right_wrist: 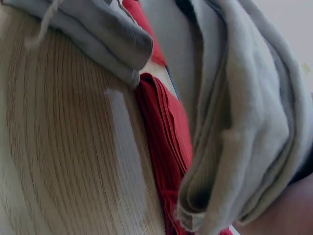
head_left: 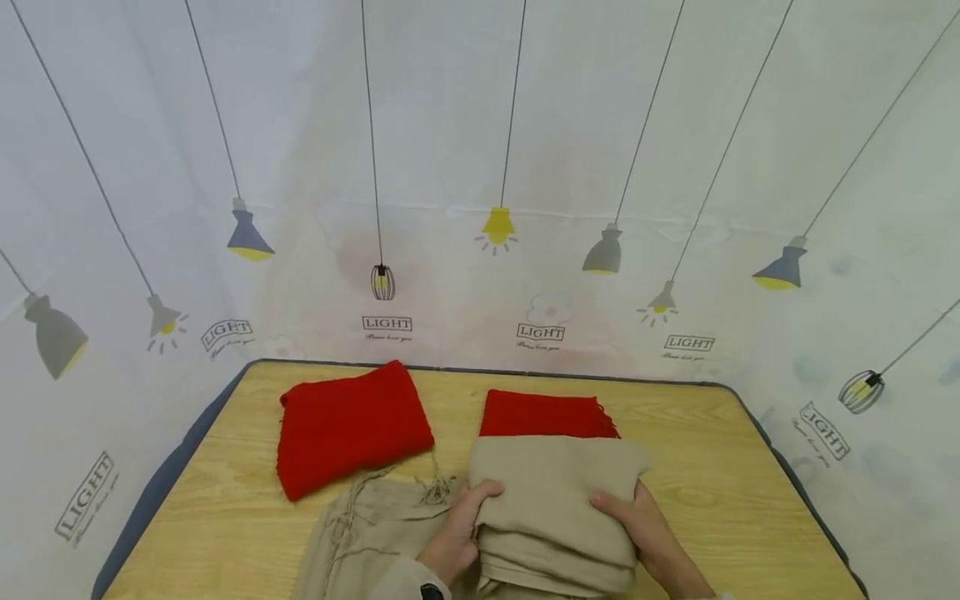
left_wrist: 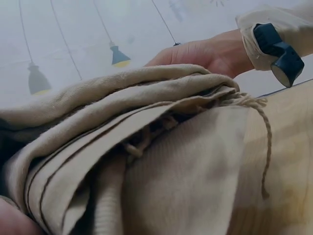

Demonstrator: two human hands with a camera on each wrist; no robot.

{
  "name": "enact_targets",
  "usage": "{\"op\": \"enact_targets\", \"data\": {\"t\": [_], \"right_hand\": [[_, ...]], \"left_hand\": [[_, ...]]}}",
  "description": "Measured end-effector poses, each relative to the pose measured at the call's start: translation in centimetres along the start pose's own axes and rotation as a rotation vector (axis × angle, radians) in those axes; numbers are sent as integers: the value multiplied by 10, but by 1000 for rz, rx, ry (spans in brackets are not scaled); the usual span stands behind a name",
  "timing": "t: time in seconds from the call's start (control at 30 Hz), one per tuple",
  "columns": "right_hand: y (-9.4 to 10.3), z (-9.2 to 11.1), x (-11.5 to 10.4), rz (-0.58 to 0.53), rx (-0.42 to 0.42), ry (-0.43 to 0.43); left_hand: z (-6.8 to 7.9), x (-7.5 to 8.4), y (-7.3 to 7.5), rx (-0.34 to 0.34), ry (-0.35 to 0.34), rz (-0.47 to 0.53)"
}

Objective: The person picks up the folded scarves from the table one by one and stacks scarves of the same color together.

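Both hands hold a folded beige scarf between them, lifted off the table. My left hand grips its left edge, thumb on top. On the opposite edge my right hand grips it, thumb on top too; the fingers beneath are hidden. Stacked layers of the scarf and a hanging twisted fringe show in the left wrist view. Its rounded folds fill the right side of the right wrist view. Just behind it lies a folded red scarf, partly covered from the head view.
Another beige fringed scarf lies on the wooden table at the left front. Behind that is a second folded red scarf. A white curtain-like backdrop printed with lamps surrounds the table's back and sides.
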State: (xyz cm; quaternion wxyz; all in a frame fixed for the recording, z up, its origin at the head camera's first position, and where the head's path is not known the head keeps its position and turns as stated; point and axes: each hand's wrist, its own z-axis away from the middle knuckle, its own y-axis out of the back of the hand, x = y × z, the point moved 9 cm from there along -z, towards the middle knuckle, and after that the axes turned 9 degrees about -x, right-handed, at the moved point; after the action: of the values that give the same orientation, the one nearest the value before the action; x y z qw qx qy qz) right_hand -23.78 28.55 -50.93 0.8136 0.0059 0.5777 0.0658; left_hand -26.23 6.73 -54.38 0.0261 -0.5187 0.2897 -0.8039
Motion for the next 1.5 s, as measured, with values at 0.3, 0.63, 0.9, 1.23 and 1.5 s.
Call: {"op": "enact_targets", "data": {"t": [0.3,0.63,0.9,1.23,1.5], "right_hand": [[-28,-5,-9,-6,-6,29],[-56,0,-7,-55,-12,10],[-88,8,-4,-156,-93,4],[-126,9,-11,-200,-171,18],[-152,7,-16,-204,-213,62]], "left_hand": [[14,12,16,-22,-9,7],[39,21,43,21,6,16],[62,31,73,60,18,-43],[91,42,94,24,64,8],[112,49,126,113,62,-105]]}}
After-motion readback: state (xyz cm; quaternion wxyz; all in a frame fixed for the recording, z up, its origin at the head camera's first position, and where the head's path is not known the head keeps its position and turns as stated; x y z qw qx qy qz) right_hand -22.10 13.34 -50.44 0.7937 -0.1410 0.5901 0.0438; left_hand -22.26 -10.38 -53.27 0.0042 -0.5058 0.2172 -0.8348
